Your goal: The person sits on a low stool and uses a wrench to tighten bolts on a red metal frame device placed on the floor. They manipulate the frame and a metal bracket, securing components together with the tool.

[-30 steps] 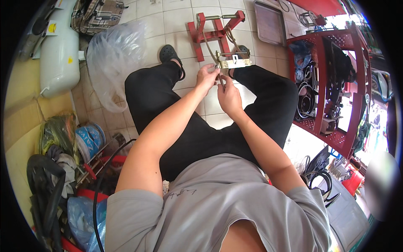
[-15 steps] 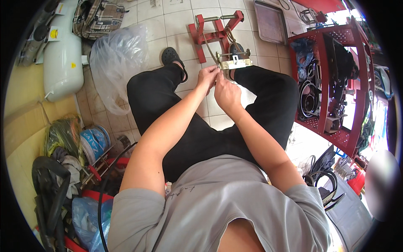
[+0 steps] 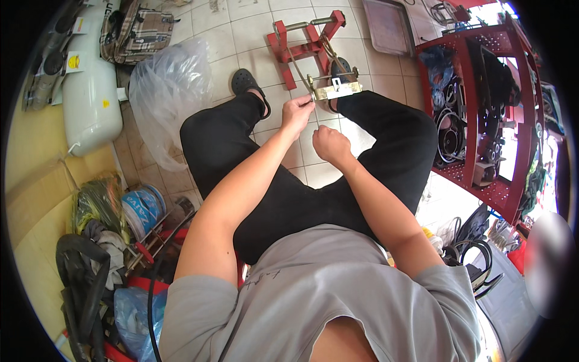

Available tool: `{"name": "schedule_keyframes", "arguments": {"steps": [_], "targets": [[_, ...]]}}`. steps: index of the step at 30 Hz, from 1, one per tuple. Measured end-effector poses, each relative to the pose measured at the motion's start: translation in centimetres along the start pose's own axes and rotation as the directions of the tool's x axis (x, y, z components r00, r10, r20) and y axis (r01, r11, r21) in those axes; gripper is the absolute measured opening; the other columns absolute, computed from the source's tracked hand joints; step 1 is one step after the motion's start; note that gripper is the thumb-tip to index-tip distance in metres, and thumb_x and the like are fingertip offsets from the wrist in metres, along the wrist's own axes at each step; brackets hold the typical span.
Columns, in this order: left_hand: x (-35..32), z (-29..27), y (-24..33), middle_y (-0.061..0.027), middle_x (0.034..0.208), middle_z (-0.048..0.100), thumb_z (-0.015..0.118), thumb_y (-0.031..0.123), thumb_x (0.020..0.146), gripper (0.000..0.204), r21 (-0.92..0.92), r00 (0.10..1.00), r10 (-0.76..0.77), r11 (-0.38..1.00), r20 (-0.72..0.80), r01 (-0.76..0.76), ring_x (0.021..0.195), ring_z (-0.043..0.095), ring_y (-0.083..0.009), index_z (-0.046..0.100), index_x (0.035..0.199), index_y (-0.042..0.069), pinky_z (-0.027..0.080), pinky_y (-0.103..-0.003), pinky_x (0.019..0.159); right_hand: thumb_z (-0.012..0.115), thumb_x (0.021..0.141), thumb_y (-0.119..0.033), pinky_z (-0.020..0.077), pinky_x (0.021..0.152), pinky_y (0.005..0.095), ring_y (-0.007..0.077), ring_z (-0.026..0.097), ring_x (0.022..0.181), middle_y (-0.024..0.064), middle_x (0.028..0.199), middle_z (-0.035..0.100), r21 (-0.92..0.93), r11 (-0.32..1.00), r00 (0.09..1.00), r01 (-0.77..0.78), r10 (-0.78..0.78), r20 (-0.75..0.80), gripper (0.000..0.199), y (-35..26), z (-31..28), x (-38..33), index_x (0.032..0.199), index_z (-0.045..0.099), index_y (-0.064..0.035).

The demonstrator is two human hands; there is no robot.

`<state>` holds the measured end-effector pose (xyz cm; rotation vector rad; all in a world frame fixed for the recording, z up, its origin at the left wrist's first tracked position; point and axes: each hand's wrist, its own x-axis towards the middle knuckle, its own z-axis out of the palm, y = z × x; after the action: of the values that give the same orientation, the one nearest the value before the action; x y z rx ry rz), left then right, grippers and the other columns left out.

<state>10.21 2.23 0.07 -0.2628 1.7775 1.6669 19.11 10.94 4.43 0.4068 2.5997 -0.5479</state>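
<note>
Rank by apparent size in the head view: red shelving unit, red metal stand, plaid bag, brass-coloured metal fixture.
1. Red shelving unit
2. Red metal stand and plaid bag: too alike to rank surely
3. Brass-coloured metal fixture

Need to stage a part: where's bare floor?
Bare tiles between clear plastic bag and red stand; narrower strip, stand to metal tray; patch between trouser legs, below right hand. Crowded: lower left around tin and blue bag; right, red rack.

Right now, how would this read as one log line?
left hand: fingertips at gold-coloured fixture | right hand: fist, nearer body | red stand: on floor beyond
</note>
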Motion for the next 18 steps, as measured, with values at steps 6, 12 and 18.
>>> {"name": "schedule_keyframes", "arguments": {"steps": [6, 12, 18], "targets": [[0.2, 0.2, -0.4, -0.0001, 0.079, 0.062, 0.061, 0.013, 0.082, 0.031, 0.077, 0.996, 0.075, 0.995, -0.050, -0.071, 0.058, 0.049, -0.0041, 0.061, 0.110, -0.001, 0.040, -0.020, 0.051, 0.044, 0.083, -0.026, 0.0440, 0.087, 0.0447, 0.0375, 0.057, 0.099, 0.0258, 0.102, 0.059, 0.056, 0.969, 0.906, -0.240, 0.203, 0.371, 0.036, 0.8, 0.8, 3.9, 0.099, 0.060, 0.0032], [0.6, 0.1, -0.9, -0.0023, 0.082, 0.064, 0.062, 0.011, 0.080, 0.033, 0.095, 0.986, 0.163, 0.982, -0.022, -0.161, 0.061, 0.050, -0.0044, 0.060, 0.111, -0.001, 0.041, -0.020, 0.054, 0.045, 0.081, -0.025, 0.0431, 0.090, 0.0414, 0.0356, 0.055, 0.105, 0.0241, 0.110, 0.058, 0.074, 0.976, 0.879, -0.207, 0.152, 0.453, 0.039, 1.6, 2.3, 4.7, 0.104, 0.060, 0.0025], [0.6, -0.4, 0.0, -0.0069, 0.086, 0.065, 0.054, 0.011, 0.078, 0.032, 0.079, 0.998, -0.050, 0.996, -0.026, 0.052, 0.074, 0.058, -0.0112, 0.062, 0.106, -0.002, 0.044, -0.020, 0.066, 0.050, 0.079, -0.026, 0.0493, 0.075, 0.0414, 0.0338, 0.062, 0.086, 0.0222, 0.091, 0.063, 0.031, 0.995, 0.953, -0.098, 0.084, 0.292, 0.032, -1.1, -4.7, 0.9, 0.090, 0.063, 0.0005]]}}
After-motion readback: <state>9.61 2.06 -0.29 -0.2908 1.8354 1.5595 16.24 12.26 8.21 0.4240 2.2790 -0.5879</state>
